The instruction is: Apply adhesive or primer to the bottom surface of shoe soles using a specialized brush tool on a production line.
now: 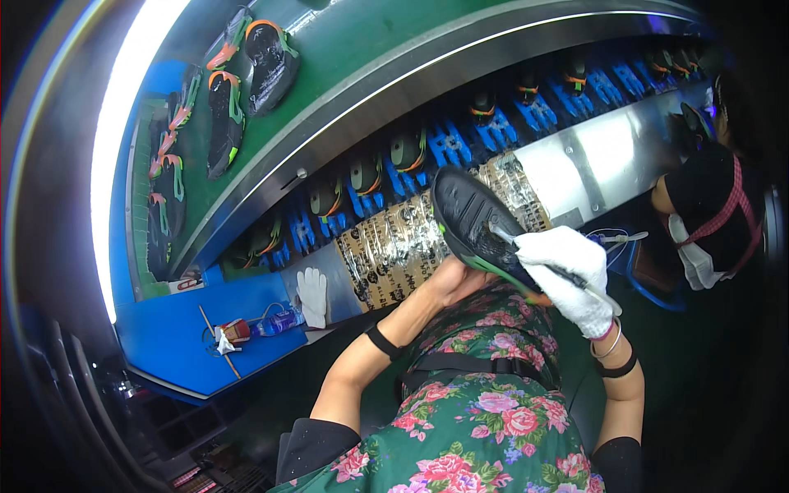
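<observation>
A black shoe sole [470, 205] with a green edge and a bit of orange at its near end is held tilted over my lap. My bare left hand [460, 282] grips it from beneath, its fingers partly hidden under the sole. On my right hand [567, 264] is a white glove, closed round a slim brush [503, 235] with a pale handle end jutting out by the wrist. The brush's tip touches the sole's inner face, where a shiny wet patch shows.
Blue holders [450, 146], several carrying soles, line up beyond a metal ledge wrapped in brown tape [394, 255]. More soles [271, 66] lie on a green belt at upper left. A white glove [312, 296] rests beside a blue board [164, 345]. Another person [715, 197] sits at right.
</observation>
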`<state>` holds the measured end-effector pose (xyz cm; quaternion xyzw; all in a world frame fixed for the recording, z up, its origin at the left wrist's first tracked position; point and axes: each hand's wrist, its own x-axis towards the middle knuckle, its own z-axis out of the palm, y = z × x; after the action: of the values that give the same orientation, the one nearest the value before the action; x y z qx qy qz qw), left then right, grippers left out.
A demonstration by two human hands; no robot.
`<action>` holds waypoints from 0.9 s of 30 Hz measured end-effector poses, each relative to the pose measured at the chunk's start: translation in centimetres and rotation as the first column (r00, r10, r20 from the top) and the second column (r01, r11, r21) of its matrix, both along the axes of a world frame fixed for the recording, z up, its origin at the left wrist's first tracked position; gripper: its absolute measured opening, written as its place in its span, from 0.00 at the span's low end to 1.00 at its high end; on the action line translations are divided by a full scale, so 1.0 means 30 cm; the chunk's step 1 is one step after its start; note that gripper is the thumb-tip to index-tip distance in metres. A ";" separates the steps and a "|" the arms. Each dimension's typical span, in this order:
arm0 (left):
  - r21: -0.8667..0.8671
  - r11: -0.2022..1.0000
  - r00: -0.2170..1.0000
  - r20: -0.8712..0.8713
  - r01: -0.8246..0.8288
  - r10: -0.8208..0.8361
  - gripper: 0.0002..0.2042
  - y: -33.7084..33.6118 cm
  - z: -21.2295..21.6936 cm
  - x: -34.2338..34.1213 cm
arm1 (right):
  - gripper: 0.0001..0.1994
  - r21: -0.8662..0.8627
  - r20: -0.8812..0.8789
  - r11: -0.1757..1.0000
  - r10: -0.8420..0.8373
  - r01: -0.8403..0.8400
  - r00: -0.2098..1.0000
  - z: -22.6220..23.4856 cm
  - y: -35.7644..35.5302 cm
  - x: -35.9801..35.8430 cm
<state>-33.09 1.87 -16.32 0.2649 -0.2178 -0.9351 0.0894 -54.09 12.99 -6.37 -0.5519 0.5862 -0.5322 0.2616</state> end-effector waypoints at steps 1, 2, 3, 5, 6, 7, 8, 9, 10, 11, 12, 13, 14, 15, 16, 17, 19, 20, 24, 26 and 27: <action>-0.008 0.999 0.999 0.005 0.046 -0.046 0.25 -0.002 -0.004 0.018 | 0.09 -0.013 -0.034 0.999 -0.049 0.049 0.998 0.011 -0.005 0.013; 0.017 0.996 0.996 -0.010 0.086 -0.085 0.26 -0.009 -0.014 0.029 | 0.09 -0.023 -0.084 0.999 -0.047 0.045 0.995 0.008 0.002 0.014; 0.040 0.994 0.989 -0.116 0.098 -0.093 0.24 -0.025 -0.006 0.025 | 0.09 -0.035 -0.098 0.998 -0.057 0.054 0.994 0.015 0.007 0.019; 0.073 0.993 0.961 0.268 -0.089 0.066 0.24 0.004 0.017 0.030 | 0.10 -0.071 -0.129 0.994 -0.097 0.088 0.987 0.020 0.028 0.043; 0.070 0.994 0.962 0.264 -0.089 0.067 0.24 -0.007 0.005 0.044 | 0.10 -0.096 -0.137 0.991 -0.106 0.094 0.985 0.037 0.027 0.056; 0.198 0.961 0.982 0.051 -0.190 0.184 0.27 -0.006 -0.020 0.060 | 0.10 -0.108 -0.139 0.989 -0.115 0.100 0.984 0.051 0.030 0.065; 0.346 0.903 0.937 -0.142 -0.255 0.319 0.29 -0.001 -0.047 0.080 | 0.10 -0.117 -0.141 0.987 -0.124 0.108 0.982 0.061 0.029 0.073; 0.755 0.655 0.810 -0.361 -0.036 0.461 0.36 -0.026 0.048 0.008 | 0.10 -0.148 -0.138 0.981 -0.147 0.127 0.979 0.064 0.030 0.069; 0.523 0.835 0.919 -0.221 -0.171 0.327 0.40 -0.037 0.059 0.012 | 0.10 -0.181 -0.132 0.974 -0.161 0.136 0.978 0.072 0.019 0.070; 0.494 0.838 0.936 -0.120 -0.233 0.331 0.41 -0.027 0.110 0.000 | 0.10 -0.173 -0.140 0.975 -0.163 0.138 0.977 0.090 0.014 0.067; 0.454 0.842 0.941 -0.021 -0.291 0.336 0.41 -0.012 0.159 -0.014 | 0.11 -0.209 -0.162 0.968 -0.177 0.142 0.971 0.091 0.008 0.067; 0.375 0.899 0.955 -0.099 -0.225 0.281 0.48 -0.003 0.153 -0.005 | 0.12 -0.236 -0.183 0.964 -0.169 0.123 0.968 0.098 0.001 0.068; 0.571 0.816 0.868 -0.358 -0.087 0.343 0.50 0.001 0.044 0.048 | 0.14 -0.264 -0.203 0.959 -0.161 0.104 0.966 0.107 -0.001 0.068; 0.507 0.862 0.842 -0.459 -0.014 0.284 0.51 -0.013 0.021 0.035 | 0.15 -0.266 -0.245 0.960 -0.160 0.092 0.956 0.110 -0.007 0.062; 0.432 0.900 0.804 -0.552 0.051 0.219 0.51 -0.020 0.004 0.028 | 0.15 -0.254 -0.242 0.962 -0.165 0.102 0.956 0.122 -0.011 0.060; 0.401 0.912 0.904 -0.351 -0.090 0.244 0.52 0.011 -0.002 0.025 | 0.16 -0.258 -0.262 0.961 -0.168 0.099 0.950 0.137 -0.015 0.060; 0.379 0.891 0.951 -0.080 -0.248 0.299 0.52 0.047 0.127 -0.057 | 0.18 -0.256 -0.311 0.963 -0.167 0.087 0.936 0.139 -0.015 0.045; 0.375 0.891 0.950 -0.073 -0.255 0.303 0.52 0.051 0.138 -0.055 | 0.18 -0.258 -0.303 0.963 -0.163 0.085 0.939 0.138 -0.024 0.046; 0.609 0.783 0.895 -0.270 -0.126 0.355 0.49 0.068 0.178 -0.089 | 0.21 -0.225 -0.334 0.972 -0.136 0.061 0.933 0.160 -0.043 0.033; 0.171 0.970 0.985 0.032 -0.171 0.168 0.49 0.086 0.238 -0.123 | 0.21 -0.245 -0.435 0.966 -0.181 0.078 0.882 0.149 -0.059 0.023; 0.166 0.973 0.987 0.013 -0.161 0.161 0.49 0.093 0.228 -0.111 | 0.21 -0.183 -0.322 0.979 -0.149 0.093 0.935 0.128 -0.061 0.038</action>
<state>-36.43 4.66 -9.49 0.2879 -0.1164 -0.9398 0.1425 -52.96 11.17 -2.53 -0.6166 0.6090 -0.4927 0.0785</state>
